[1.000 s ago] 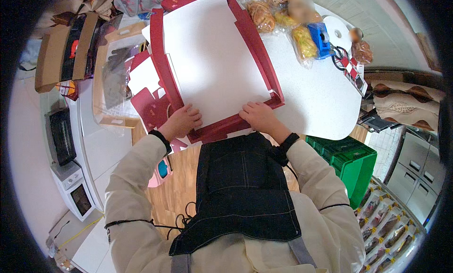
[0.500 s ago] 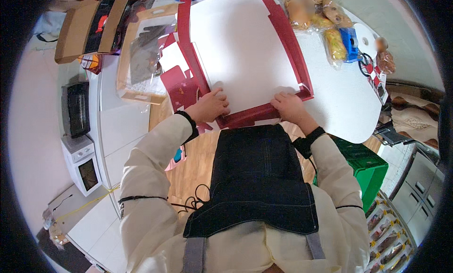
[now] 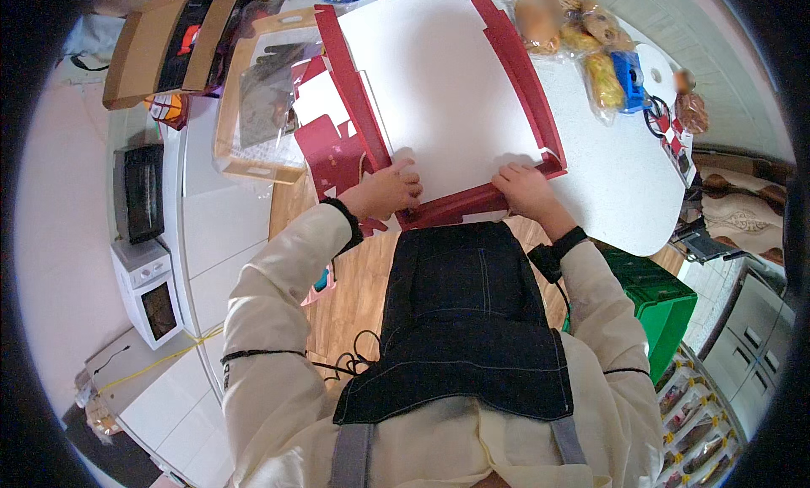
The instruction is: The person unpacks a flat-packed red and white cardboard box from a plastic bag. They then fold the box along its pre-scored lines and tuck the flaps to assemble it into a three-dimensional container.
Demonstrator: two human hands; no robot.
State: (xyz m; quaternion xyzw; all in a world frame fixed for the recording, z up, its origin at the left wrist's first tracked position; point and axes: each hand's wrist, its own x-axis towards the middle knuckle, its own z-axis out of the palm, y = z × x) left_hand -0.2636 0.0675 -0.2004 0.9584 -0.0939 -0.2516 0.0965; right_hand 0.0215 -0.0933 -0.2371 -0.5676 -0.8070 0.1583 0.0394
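Observation:
A large cardboard box (image 3: 456, 83), white inside with dark red walls, lies open on the table in front of me. Its near wall (image 3: 460, 206) is partly raised along the edge closest to my body. My left hand (image 3: 386, 191) grips the near left corner, fingers bent over the wall with the fingertips inside. At the near right corner, my right hand (image 3: 525, 189) pinches the same wall, thumb and fingers on either side. Left of the box lies a red and white printed cardboard piece (image 3: 327, 147); whether it joins the box I cannot tell.
The white table (image 3: 603, 184) has bagged breads (image 3: 601, 81) and a blue tape dispenser (image 3: 627, 80) at far right. A wooden tray (image 3: 226, 129) and a brown carton (image 3: 143, 53) stand left. A green crate (image 3: 666, 298) sits below, to my right.
The box's left wall and the printed piece have shifted slightly right, and my left hand has moved a little right with them. My right hand keeps its hold at the near right corner.

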